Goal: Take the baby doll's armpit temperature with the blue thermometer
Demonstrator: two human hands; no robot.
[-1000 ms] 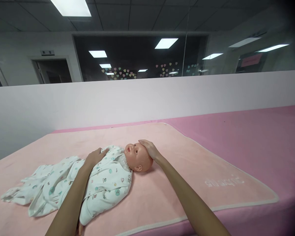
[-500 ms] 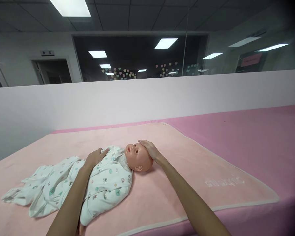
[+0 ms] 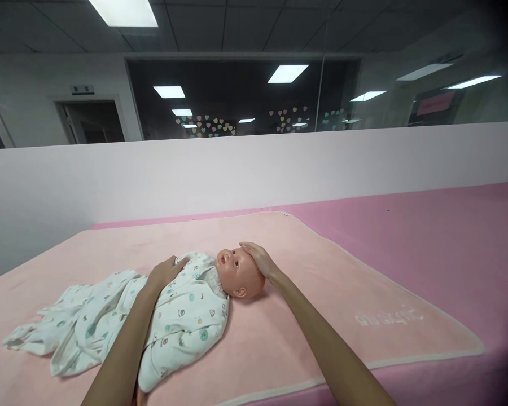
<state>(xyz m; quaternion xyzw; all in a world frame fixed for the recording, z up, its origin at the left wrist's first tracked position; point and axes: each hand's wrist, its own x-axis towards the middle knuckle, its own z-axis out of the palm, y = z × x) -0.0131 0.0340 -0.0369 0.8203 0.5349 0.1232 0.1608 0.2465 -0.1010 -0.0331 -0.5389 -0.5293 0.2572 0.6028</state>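
Item: baby doll (image 3: 237, 273), lying on its back on the pale pink blanket (image 3: 322, 304) spread over the pink table (image 3: 449, 237), head toward your right, dressed in a white printed sleepsuit (image 3: 182, 318) whose loose legs trail off to the left. Step in hand, as judged: steadying the doll, head and chest both under your palms. Your right hand (image 3: 257, 258) cups the crown of the head, fingers gently curved over it, not gripping. Your left hand (image 3: 165, 272) lies flat and relaxed on the chest of the sleepsuit, fingers together. Any next move calls for keeping the head supported while the body shifts.
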